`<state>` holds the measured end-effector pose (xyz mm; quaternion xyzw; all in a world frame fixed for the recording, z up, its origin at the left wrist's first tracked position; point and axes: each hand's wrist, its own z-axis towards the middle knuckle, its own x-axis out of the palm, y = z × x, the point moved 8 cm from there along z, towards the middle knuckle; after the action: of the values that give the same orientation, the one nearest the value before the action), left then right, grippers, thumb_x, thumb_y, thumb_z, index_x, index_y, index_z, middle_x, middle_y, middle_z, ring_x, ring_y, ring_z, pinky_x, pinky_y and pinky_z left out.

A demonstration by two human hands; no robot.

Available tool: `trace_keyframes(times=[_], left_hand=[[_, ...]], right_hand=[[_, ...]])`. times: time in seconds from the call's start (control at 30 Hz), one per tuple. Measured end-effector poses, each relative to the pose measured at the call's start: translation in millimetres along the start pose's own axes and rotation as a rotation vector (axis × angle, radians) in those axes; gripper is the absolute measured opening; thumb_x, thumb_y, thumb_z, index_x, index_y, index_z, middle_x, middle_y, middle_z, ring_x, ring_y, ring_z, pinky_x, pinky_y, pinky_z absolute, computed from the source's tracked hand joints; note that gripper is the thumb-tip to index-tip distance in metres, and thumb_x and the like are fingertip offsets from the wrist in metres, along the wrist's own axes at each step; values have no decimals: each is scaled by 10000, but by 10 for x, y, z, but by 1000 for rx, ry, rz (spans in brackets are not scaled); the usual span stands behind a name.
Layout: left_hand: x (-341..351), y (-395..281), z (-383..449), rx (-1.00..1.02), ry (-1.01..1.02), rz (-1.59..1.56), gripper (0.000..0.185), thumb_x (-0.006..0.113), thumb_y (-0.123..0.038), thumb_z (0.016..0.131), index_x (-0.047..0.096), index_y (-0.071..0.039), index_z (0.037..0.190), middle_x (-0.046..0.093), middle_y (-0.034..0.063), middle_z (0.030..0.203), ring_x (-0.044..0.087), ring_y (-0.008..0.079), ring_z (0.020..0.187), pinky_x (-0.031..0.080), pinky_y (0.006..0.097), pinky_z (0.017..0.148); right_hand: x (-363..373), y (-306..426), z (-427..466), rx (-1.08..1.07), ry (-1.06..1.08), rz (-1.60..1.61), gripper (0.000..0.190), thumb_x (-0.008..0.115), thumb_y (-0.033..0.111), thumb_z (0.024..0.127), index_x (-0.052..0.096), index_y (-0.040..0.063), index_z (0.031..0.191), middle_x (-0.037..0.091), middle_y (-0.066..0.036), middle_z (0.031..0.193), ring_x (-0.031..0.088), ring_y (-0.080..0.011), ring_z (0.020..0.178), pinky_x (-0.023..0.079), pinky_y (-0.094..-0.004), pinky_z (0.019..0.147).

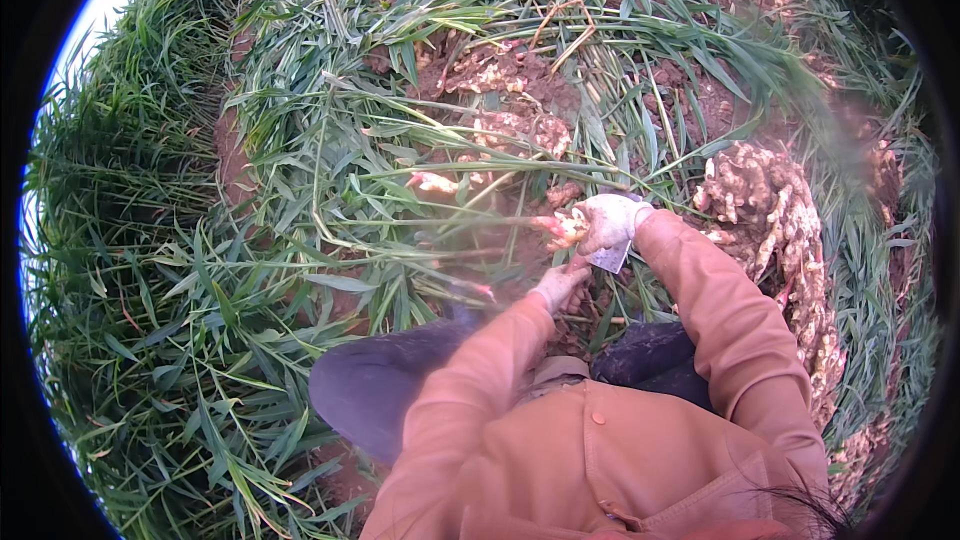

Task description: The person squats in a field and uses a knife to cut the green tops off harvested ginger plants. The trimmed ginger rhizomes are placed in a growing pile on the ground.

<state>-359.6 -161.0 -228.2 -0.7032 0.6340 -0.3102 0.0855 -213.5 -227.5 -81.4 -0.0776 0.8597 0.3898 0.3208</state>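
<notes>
My right hand (pixel 609 222), in a soiled pale glove, is closed on a ginger rhizome (pixel 566 229) with pinkish shoot bases, whose green stalk runs out to the left. Just below it, my left hand (pixel 559 286), gloved too, grips what looks like the short reddish handle of a flat metal blade (pixel 612 258). That blade lies beneath my right hand, partly hidden by it. Beyond the hands, more ginger rhizomes (pixel 525 132) rest on the soil among cut stalks. A loose piece of ginger with a pink tip (pixel 435 182) lies to the left.
A long curved heap of ginger (pixel 787 240) lies beside my right arm. Felled ginger stalks and leaves (pixel 337 135) cover much of the soil (pixel 551 94). Standing green plants (pixel 127 157) line the left side. My bent knees (pixel 382 382) are close below the hands.
</notes>
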Motion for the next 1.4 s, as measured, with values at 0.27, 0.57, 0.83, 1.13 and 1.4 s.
trace_keyframes(times=[0.27, 0.57, 0.83, 1.13, 1.4], left_hand=[[-671, -124, -2143, 242, -423, 663, 457, 765, -300, 800, 673, -38, 1163, 721, 127, 1064, 676, 232, 1017, 501, 341, 923], [-442, -959, -3106, 1036, -943, 666, 193, 721, -22, 838, 593, -39, 981, 610, 36, 738, 574, 96, 650, 512, 279, 648], [-663, -1, -1900, 87, -621, 968, 529, 641, -525, 851, 638, -78, 1134, 688, 219, 1040, 659, 391, 1030, 506, 435, 886], [-725, -323, -2146, 327, -532, 440, 265, 691, -206, 860, 617, -72, 1077, 641, 71, 790, 606, 180, 648, 497, 330, 575], [-742, -980, -2392, 380, -328, -292, 364, 647, -146, 905, 510, -162, 1242, 501, -14, 747, 471, 97, 541, 422, 256, 473]], right_hand=[[-347, -235, -47, 187, -44, 418, 380, 768, 125, 634, 715, 84, 1009, 703, -32, 787, 632, -154, 693, 516, -330, 658], [83, -265, 11, 121, 61, 361, 386, 758, 165, 703, 738, 170, 1088, 724, -2, 884, 640, -132, 710, 513, -312, 622], [-196, -20, -289, 58, 65, 626, 445, 788, 151, 674, 705, 51, 1099, 713, -82, 908, 664, -164, 741, 530, -301, 633], [748, -1050, -411, 478, 528, 312, 629, 878, 211, 601, 694, 119, 1196, 725, -72, 1123, 670, -206, 985, 523, -350, 853], [-682, -1282, 510, 237, -521, 453, 381, 734, 279, 775, 716, 54, 1082, 745, -102, 970, 701, -206, 910, 546, -343, 836]])
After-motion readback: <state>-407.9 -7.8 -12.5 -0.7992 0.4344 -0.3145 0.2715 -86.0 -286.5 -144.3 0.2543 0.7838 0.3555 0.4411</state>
